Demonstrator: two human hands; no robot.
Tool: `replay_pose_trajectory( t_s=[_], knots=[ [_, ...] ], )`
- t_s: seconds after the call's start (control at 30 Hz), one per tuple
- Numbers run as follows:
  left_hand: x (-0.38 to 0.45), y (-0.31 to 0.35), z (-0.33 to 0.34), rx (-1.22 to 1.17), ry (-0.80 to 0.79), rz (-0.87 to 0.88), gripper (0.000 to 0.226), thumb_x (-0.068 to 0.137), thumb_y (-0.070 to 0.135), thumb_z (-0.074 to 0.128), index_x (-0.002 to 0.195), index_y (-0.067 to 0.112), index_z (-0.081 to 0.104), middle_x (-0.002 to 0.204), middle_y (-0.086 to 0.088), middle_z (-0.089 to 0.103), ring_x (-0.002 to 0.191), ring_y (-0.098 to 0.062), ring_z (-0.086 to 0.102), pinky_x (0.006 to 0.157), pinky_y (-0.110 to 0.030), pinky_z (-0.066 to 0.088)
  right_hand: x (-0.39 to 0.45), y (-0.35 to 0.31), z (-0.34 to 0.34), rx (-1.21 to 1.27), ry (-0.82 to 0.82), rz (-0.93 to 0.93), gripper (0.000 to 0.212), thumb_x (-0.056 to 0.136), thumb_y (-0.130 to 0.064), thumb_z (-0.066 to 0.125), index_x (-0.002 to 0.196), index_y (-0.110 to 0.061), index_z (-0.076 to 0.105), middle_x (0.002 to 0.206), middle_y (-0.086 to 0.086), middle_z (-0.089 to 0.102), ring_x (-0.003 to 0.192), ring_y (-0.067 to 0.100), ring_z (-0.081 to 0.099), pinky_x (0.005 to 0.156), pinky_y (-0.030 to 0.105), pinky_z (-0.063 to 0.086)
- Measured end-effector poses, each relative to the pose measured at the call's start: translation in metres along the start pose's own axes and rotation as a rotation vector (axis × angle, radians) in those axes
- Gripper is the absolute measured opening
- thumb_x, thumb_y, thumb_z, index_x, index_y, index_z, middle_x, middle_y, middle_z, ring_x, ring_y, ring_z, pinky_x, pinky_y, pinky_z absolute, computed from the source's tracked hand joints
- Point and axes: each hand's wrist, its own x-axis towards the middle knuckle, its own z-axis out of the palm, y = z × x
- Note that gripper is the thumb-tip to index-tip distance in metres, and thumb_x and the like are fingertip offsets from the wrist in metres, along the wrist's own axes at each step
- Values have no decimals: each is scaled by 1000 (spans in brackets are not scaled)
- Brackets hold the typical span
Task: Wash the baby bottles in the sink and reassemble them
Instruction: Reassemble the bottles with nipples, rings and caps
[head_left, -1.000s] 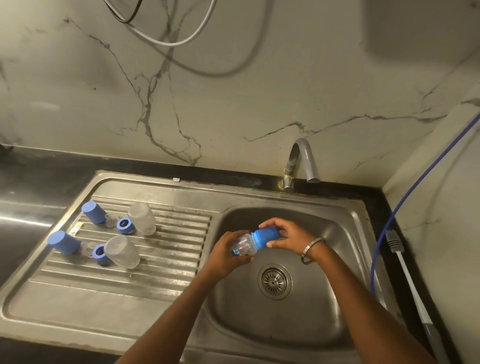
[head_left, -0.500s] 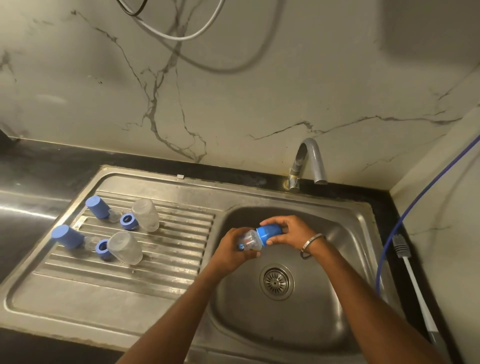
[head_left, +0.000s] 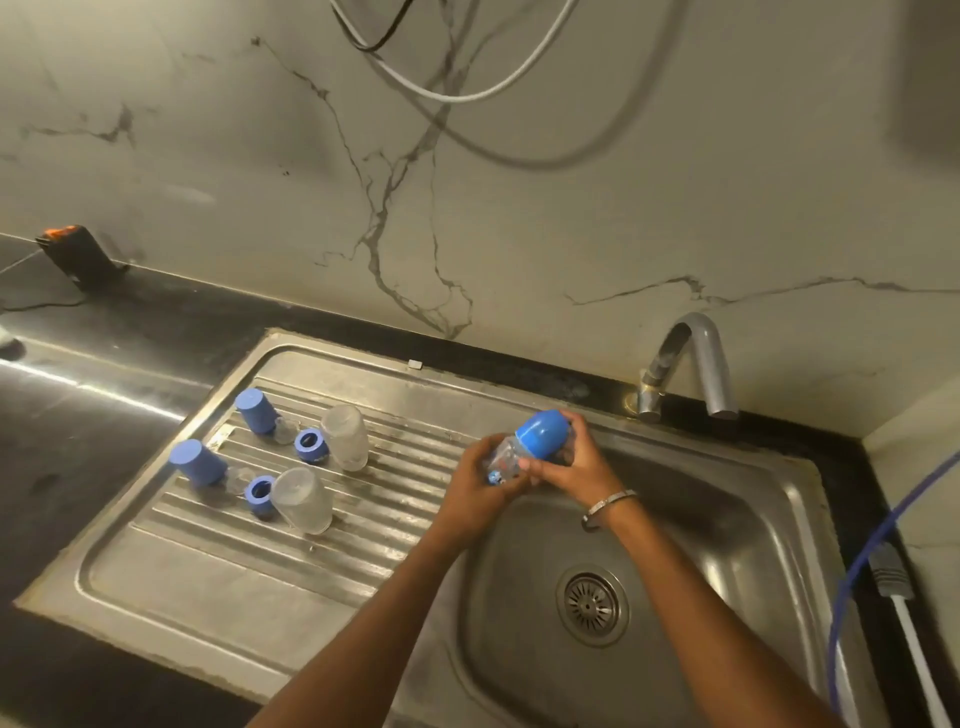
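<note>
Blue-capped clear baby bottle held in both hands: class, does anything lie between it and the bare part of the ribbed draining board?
Nothing visible does. The blue-capped clear baby bottle is held above the basin's left edge; bare ribs lie beside it, and the dismantled bottle parts sit farther left.

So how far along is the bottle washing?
Two bottles lie in pieces on the drainboard: clear bodies, blue rings, blue caps. Washed or not, I cannot tell. A third bottle is held over the sink by the left hand and right hand. The tap looks off. Reassembly remains.
</note>
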Motion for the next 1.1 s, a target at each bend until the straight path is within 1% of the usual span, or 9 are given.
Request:
replay_pose_trajectory(
  t_s=[0.17, 0.23, 0.33, 0.4, 0.53, 0.6, 0.8, 0.97, 1.1],
  knots=[
    [19, 3, -17, 65, 110, 22, 55, 74, 36, 75, 121, 40, 47, 123, 1, 44, 109, -6, 55, 94, -27, 52, 28, -13, 39, 122, -1, 75, 54, 73, -18, 82, 120, -9, 56, 105, 10, 69, 94, 21, 70, 74, 23, 57],
    [29, -3, -22, 146, 148, -24, 62, 78, 31, 77, 132, 32, 46, 127, -1, 39, 115, -11, 50, 99, -32, 50, 41, -17, 49, 91, 34, 61, 51, 72, -16, 82, 116, -13, 57, 105, 9, 69, 93, 19, 69, 78, 27, 58],
    [46, -10, -32, 275, 189, -160, 86, 79, 34, 77, 149, 21, 29, 136, -2, 30, 123, -14, 38, 104, -31, 44, 67, -20, 66, -74, 93, 49, 57, 72, -16, 82, 122, -14, 53, 108, 7, 65, 100, 22, 65, 89, 37, 55],
    [53, -12, -36, 286, 196, -210, 89, 80, 33, 76, 151, 19, 24, 139, -2, 29, 123, -12, 36, 102, -26, 42, 82, -22, 73, -176, 118, 22, 61, 71, -14, 83, 123, -13, 51, 109, 8, 63, 102, 23, 62, 89, 37, 53],
    [69, -13, -47, 269, 219, -185, 70, 81, 23, 75, 140, 21, 39, 130, 2, 37, 112, -8, 40, 87, -13, 37, 112, -23, 90, -293, 127, -26, 67, 67, -6, 84, 125, -10, 51, 115, 12, 60, 111, 27, 56, 96, 44, 49],
    [75, -14, -53, 261, 206, -175, 64, 81, 17, 72, 137, 22, 42, 129, 1, 40, 113, -9, 42, 87, -15, 38, 122, -23, 96, -311, 121, -24, 68, 67, -5, 83, 126, -9, 51, 116, 11, 58, 111, 27, 55, 97, 42, 49],
    [86, -18, -64, 224, 191, -177, 57, 80, 9, 69, 132, 17, 48, 131, -5, 48, 119, -20, 49, 98, -35, 47, 138, -17, 108, -313, 109, -41, 65, 67, -4, 82, 124, -9, 52, 107, 3, 56, 98, 13, 52, 86, 27, 45],
    [91, -20, -66, 221, 194, -184, 54, 80, 8, 70, 129, 15, 50, 129, -8, 51, 116, -21, 51, 98, -40, 49, 140, -13, 111, -294, 103, -36, 61, 69, -6, 82, 122, -6, 52, 109, 11, 60, 102, 21, 56, 91, 37, 49],
    [87, -17, -64, 207, 191, -157, 52, 80, 8, 70, 128, 14, 51, 128, -7, 53, 115, -20, 52, 99, -40, 49, 135, -12, 109, -315, 112, -49, 59, 68, -7, 83, 119, -5, 53, 95, 0, 58, 88, 14, 57, 77, 20, 45]
  ],
)
